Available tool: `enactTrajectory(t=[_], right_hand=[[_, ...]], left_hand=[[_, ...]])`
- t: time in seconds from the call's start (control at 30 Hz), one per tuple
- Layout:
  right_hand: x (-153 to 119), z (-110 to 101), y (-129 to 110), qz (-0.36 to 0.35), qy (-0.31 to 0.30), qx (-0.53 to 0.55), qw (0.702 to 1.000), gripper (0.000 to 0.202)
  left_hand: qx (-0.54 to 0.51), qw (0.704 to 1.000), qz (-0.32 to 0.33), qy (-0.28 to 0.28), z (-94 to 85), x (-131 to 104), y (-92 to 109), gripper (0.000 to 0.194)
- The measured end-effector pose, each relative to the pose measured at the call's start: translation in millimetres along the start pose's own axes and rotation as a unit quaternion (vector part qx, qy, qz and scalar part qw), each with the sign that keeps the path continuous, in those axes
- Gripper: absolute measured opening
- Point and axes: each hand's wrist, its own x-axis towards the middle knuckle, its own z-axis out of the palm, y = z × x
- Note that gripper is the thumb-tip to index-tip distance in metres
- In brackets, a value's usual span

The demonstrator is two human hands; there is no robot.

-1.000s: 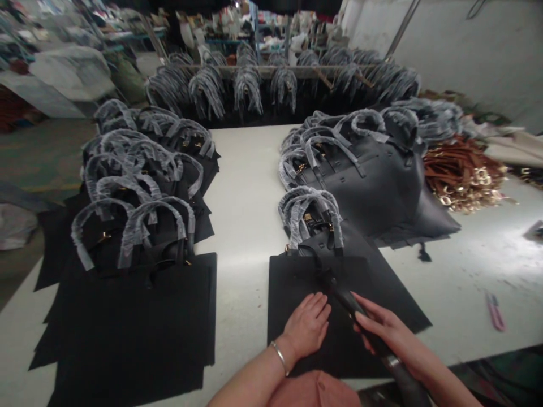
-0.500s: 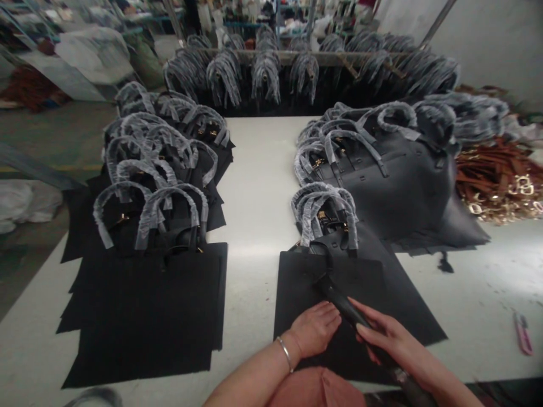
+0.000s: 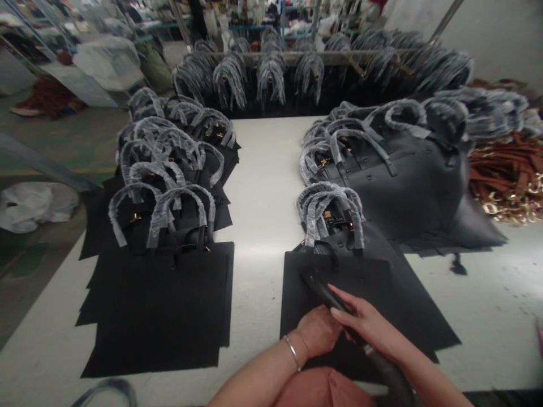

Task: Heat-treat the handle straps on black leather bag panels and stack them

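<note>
My right hand (image 3: pixel 360 319) is wrapped round a black handheld tool (image 3: pixel 324 291) with a hose-like rear end, its head over the upper part of a black bag panel (image 3: pixel 292 294). Beside it my left hand (image 3: pixel 321 329), with a silver bangle on the wrist, lies on the same panel, fingers curled and partly hidden behind the tool and right hand; whether it holds anything cannot be made out. Plastic-wrapped handles (image 3: pixel 331 206) stand up behind the panel. Left of it lies a stack of black bags (image 3: pixel 161 305) with wrapped handles and gold fittings.
More black bags (image 3: pixel 407 186) are piled at the right, beside brown straps with gold buckles (image 3: pixel 509 175). A black tassel (image 3: pixel 458 264) lies on the white table (image 3: pixel 258 198). Bags with wrapped handles (image 3: pixel 271 73) hang on a rack behind.
The tool's head has moved up and left across the panel, with my right hand following. My left hand's fingers are more curled and closer to the right hand. The view has shifted slightly.
</note>
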Motion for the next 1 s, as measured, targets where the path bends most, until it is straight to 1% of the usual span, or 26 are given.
enactTrajectory(t=[0.07,0.13,0.17,0.27,0.3,0.37,0.43,0.5,0.57,0.63,0.67,0.77,0.8,0.83,0.9,1.0], right_hand=[[-4,-1,6,0.008,-0.012,-0.011,1.0,0.071],[-2,2,7,0.006,-0.01,-0.005,1.0,0.069],[1,4,6,-0.006,0.0,-0.003,1.0,0.069],[11,14,-7,-0.073,0.046,0.01,0.996,0.065],[12,16,-13,-0.093,0.058,0.022,0.994,0.064],[6,14,-23,-0.119,0.079,0.054,0.988,0.066],[-7,5,-28,-0.125,0.111,0.077,0.983,0.071],[-24,-9,-27,-0.11,0.155,0.089,0.978,0.08],[-41,-26,-19,-0.083,0.199,0.101,0.971,0.087],[-56,-43,-5,-0.06,0.241,0.115,0.962,0.09],[-64,-49,4,-0.049,0.262,0.122,0.956,0.091],[-86,-63,33,-0.007,0.323,0.156,0.934,0.093],[-94,-66,42,0.003,0.344,0.172,0.923,0.093],[-101,-68,50,0.011,0.364,0.19,0.912,0.093],[-115,-69,64,0.019,0.402,0.223,0.888,0.091],[-130,-68,81,0.034,0.462,0.253,0.849,0.087]], left_hand=[[0.007,1.0,-0.007,-0.017,1.1,1,0,0.024],[0.012,1.0,-0.005,-0.025,-0.1,3,1,0.023],[0.018,0.999,-0.004,-0.031,-1.4,3,1,0.022],[0.038,0.998,-0.004,-0.044,-7.2,4,4,0.021],[0.04,0.998,-0.003,-0.038,-9.2,4,5,0.023],[0.03,1.0,-0.002,-0.006,-12.4,2,7,0.029],[0.012,1.0,-0.004,0.026,-13.9,1,7,0.034],[0.0,0.999,-0.007,0.039,-14.1,0,6,0.035],[-0.008,0.999,-0.008,0.041,-14.5,-3,4,0.033],[-0.016,0.999,-0.006,0.034,-17.4,-9,4,0.034],[-0.018,1.0,-0.004,0.026,-20.1,-13,5,0.039],[0.004,0.999,0.022,-0.023,-31.6,-25,13,0.073],[0.021,0.998,0.032,-0.042,-35.0,-27,16,0.08],[0.04,0.996,0.043,-0.06,-37.2,-28,19,0.082],[0.075,0.992,0.063,-0.084,-36.4,-22,27,0.082],[0.114,0.986,0.084,-0.09,-21.5,-2,43,0.079]])
